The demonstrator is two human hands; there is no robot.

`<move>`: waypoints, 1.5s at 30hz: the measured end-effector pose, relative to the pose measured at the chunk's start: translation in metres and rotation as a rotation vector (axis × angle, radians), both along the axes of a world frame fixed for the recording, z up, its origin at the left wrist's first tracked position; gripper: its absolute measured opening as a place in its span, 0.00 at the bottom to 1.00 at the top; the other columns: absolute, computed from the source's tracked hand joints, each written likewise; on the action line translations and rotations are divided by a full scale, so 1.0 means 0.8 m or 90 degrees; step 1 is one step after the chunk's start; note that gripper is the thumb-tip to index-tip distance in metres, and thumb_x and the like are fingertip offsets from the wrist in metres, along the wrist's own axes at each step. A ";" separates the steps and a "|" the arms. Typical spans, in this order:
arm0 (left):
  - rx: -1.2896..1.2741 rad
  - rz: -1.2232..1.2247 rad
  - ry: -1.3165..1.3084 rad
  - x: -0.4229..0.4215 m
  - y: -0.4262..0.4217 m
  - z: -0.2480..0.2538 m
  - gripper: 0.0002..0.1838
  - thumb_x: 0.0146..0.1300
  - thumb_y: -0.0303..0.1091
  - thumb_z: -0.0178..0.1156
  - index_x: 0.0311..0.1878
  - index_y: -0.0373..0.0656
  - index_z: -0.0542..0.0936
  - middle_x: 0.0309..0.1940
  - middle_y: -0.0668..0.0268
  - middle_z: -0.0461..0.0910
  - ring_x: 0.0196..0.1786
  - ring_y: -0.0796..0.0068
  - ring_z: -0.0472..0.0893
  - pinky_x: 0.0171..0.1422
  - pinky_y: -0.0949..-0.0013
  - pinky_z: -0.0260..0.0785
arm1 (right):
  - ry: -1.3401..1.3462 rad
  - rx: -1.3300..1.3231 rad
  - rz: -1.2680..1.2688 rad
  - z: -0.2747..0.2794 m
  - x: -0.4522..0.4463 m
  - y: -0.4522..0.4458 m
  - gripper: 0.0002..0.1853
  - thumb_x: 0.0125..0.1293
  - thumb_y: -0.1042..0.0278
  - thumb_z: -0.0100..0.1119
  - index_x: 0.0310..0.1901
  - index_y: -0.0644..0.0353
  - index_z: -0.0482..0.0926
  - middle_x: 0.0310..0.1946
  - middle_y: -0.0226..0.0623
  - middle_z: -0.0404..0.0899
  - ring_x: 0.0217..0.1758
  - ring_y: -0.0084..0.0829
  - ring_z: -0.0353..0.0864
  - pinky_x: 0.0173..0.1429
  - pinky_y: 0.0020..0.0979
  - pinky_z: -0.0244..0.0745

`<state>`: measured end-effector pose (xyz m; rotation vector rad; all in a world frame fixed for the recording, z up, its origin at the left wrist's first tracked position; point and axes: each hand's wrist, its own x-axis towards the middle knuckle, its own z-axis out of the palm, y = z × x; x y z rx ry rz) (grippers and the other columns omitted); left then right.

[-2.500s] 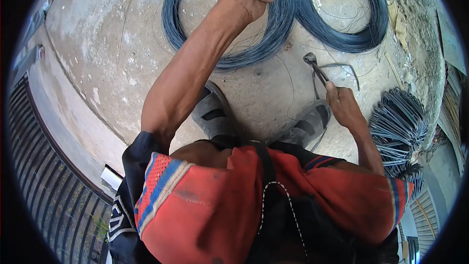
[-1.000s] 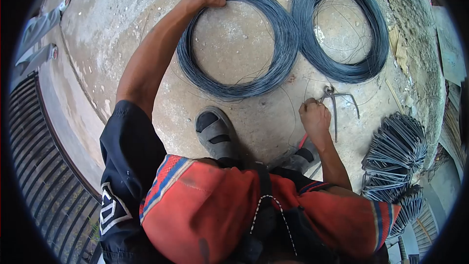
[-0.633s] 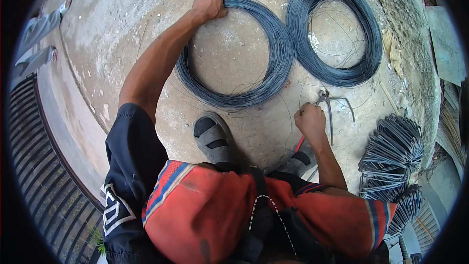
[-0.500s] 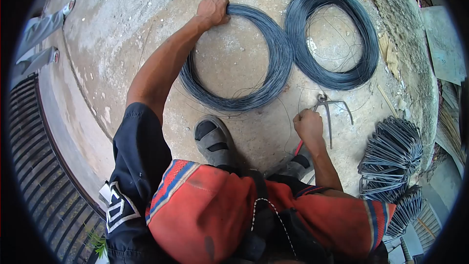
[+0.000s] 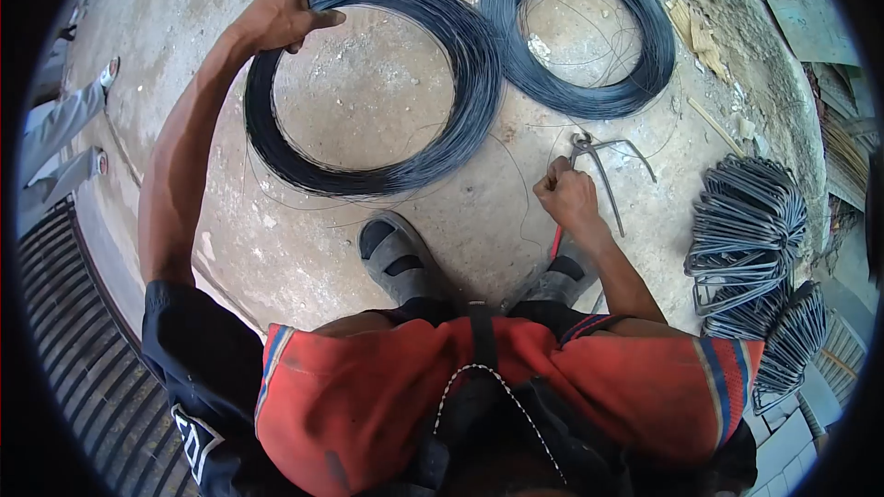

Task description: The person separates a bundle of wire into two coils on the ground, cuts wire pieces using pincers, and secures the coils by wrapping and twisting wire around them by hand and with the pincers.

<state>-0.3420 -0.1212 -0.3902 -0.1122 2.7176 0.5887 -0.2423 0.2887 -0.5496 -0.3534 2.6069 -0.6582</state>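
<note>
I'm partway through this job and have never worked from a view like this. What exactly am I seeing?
There's no machine here: these are a person's bare hands, filmed by one camera worn on the head, looking down. On the concrete ground are two wire coils, side by side. The left hand grips the left coil; the right coil is unheld. The right hand is curled beside a pincer-like tool; whether it grips it is unclear. At right sit bundled bent metal rods.
</note>
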 end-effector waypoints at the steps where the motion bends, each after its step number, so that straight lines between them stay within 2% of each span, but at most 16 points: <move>1: 0.041 -0.001 0.020 0.008 -0.007 0.027 0.18 0.57 0.42 0.65 0.32 0.31 0.79 0.09 0.67 0.69 0.10 0.79 0.71 0.16 0.73 0.63 | -0.008 -0.066 -0.039 0.003 -0.002 -0.003 0.07 0.51 0.70 0.60 0.30 0.65 0.75 0.21 0.47 0.79 0.25 0.50 0.80 0.33 0.39 0.77; 5: -0.133 0.038 0.157 0.017 -0.031 0.137 0.19 0.59 0.47 0.64 0.32 0.37 0.76 0.11 0.76 0.64 0.12 0.87 0.63 0.16 0.76 0.57 | -0.004 -0.387 -0.126 0.005 -0.007 0.004 0.05 0.53 0.77 0.61 0.31 0.61 0.75 0.21 0.37 0.80 0.22 0.30 0.82 0.30 0.28 0.77; 6: -0.151 0.021 0.229 0.017 -0.037 0.159 0.19 0.60 0.47 0.63 0.34 0.38 0.77 0.11 0.76 0.63 0.12 0.87 0.62 0.17 0.77 0.56 | 0.059 -0.404 -0.101 0.004 -0.009 0.002 0.11 0.57 0.78 0.60 0.43 0.62 0.76 0.23 0.34 0.80 0.26 0.22 0.81 0.33 0.25 0.77; 9: -0.230 -0.048 0.400 0.018 -0.044 0.205 0.23 0.59 0.48 0.63 0.45 0.34 0.78 0.16 0.69 0.71 0.18 0.82 0.69 0.24 0.73 0.61 | 0.005 -0.519 -0.139 0.054 -0.014 -0.016 0.24 0.59 0.81 0.59 0.58 0.66 0.68 0.29 0.30 0.80 0.33 0.17 0.77 0.44 0.22 0.73; 10: -0.267 -0.004 0.387 0.025 -0.026 0.209 0.25 0.59 0.47 0.64 0.48 0.32 0.76 0.19 0.64 0.74 0.21 0.79 0.72 0.28 0.71 0.64 | 0.027 -0.521 -0.083 0.055 -0.015 -0.017 0.33 0.59 0.81 0.59 0.66 0.66 0.58 0.29 0.31 0.80 0.35 0.18 0.78 0.47 0.23 0.73; 13: -0.348 0.018 0.415 0.050 0.023 0.174 0.29 0.57 0.44 0.65 0.54 0.29 0.74 0.26 0.49 0.81 0.30 0.64 0.83 0.39 0.65 0.72 | 0.036 -0.525 -0.052 0.076 -0.012 -0.033 0.30 0.59 0.81 0.59 0.64 0.67 0.62 0.29 0.32 0.80 0.34 0.20 0.78 0.45 0.24 0.73; 14: -0.247 -0.016 0.498 0.067 0.039 0.133 0.13 0.56 0.35 0.63 0.37 0.35 0.74 0.17 0.53 0.76 0.21 0.58 0.79 0.27 0.60 0.71 | 0.027 -0.504 -0.017 0.054 -0.008 -0.031 0.20 0.62 0.76 0.58 0.57 0.67 0.71 0.28 0.35 0.80 0.29 0.22 0.80 0.38 0.25 0.75; 17: -0.199 -0.021 0.284 0.116 0.096 0.002 0.19 0.51 0.29 0.58 0.47 0.36 0.71 0.18 0.48 0.76 0.24 0.46 0.79 0.27 0.49 0.71 | -0.250 -0.463 -0.032 0.045 0.002 -0.043 0.14 0.65 0.71 0.56 0.49 0.68 0.77 0.28 0.33 0.79 0.26 0.21 0.77 0.36 0.24 0.73; 19: -0.086 -0.003 0.083 0.141 0.134 -0.096 0.23 0.51 0.31 0.61 0.52 0.36 0.70 0.24 0.45 0.77 0.30 0.42 0.78 0.34 0.46 0.70 | -0.400 -0.442 -0.088 0.037 0.013 -0.059 0.11 0.66 0.70 0.55 0.46 0.67 0.79 0.28 0.28 0.78 0.25 0.17 0.73 0.32 0.22 0.69; 23: -0.011 0.030 0.063 0.177 0.177 -0.204 0.19 0.55 0.36 0.60 0.48 0.36 0.71 0.22 0.46 0.78 0.28 0.42 0.79 0.33 0.47 0.71 | -0.445 -0.471 -0.153 -0.035 0.041 -0.084 0.10 0.65 0.70 0.55 0.44 0.65 0.80 0.27 0.27 0.77 0.25 0.14 0.70 0.28 0.21 0.65; 27: 0.005 0.074 0.110 0.171 0.172 -0.172 0.22 0.57 0.46 0.62 0.43 0.36 0.73 0.21 0.48 0.78 0.26 0.45 0.79 0.30 0.51 0.71 | -0.528 -0.504 -0.289 -0.041 0.021 -0.122 0.10 0.64 0.69 0.56 0.43 0.65 0.80 0.26 0.27 0.77 0.24 0.14 0.68 0.27 0.22 0.64; 31: -0.049 0.034 0.138 0.176 0.158 -0.162 0.21 0.57 0.50 0.63 0.37 0.40 0.75 0.17 0.52 0.77 0.22 0.49 0.79 0.26 0.53 0.70 | -0.441 -0.309 -0.162 -0.049 0.013 -0.115 0.10 0.65 0.69 0.54 0.42 0.65 0.80 0.24 0.32 0.79 0.24 0.18 0.76 0.28 0.23 0.67; 35: -0.056 0.072 0.133 0.180 0.149 -0.144 0.21 0.57 0.54 0.62 0.32 0.42 0.76 0.13 0.56 0.75 0.20 0.52 0.79 0.23 0.55 0.69 | -0.436 -0.358 -0.366 -0.030 0.009 -0.108 0.08 0.66 0.72 0.54 0.42 0.67 0.77 0.24 0.30 0.75 0.14 0.16 0.65 0.15 0.23 0.62; 38: -0.033 0.105 0.097 0.180 0.151 -0.139 0.27 0.54 0.60 0.62 0.29 0.40 0.74 0.12 0.56 0.74 0.19 0.52 0.79 0.22 0.56 0.69 | -0.473 -0.493 -0.391 -0.028 -0.008 -0.142 0.09 0.64 0.73 0.55 0.42 0.69 0.78 0.25 0.33 0.77 0.17 0.18 0.71 0.20 0.23 0.69; 42: -0.006 0.089 0.033 0.170 0.157 -0.130 0.37 0.50 0.65 0.63 0.44 0.35 0.76 0.12 0.54 0.73 0.20 0.53 0.80 0.25 0.57 0.71 | -0.561 -0.738 -0.287 -0.034 -0.022 -0.182 0.06 0.62 0.76 0.56 0.38 0.68 0.79 0.24 0.30 0.76 0.20 0.16 0.69 0.25 0.22 0.67; 45: 0.052 0.134 0.018 0.168 0.157 -0.123 0.45 0.51 0.63 0.63 0.58 0.31 0.69 0.14 0.50 0.75 0.21 0.53 0.81 0.28 0.58 0.72 | -0.552 -0.685 -0.096 -0.020 -0.044 -0.168 0.05 0.60 0.79 0.54 0.35 0.67 0.80 0.24 0.28 0.75 0.23 0.15 0.68 0.27 0.21 0.65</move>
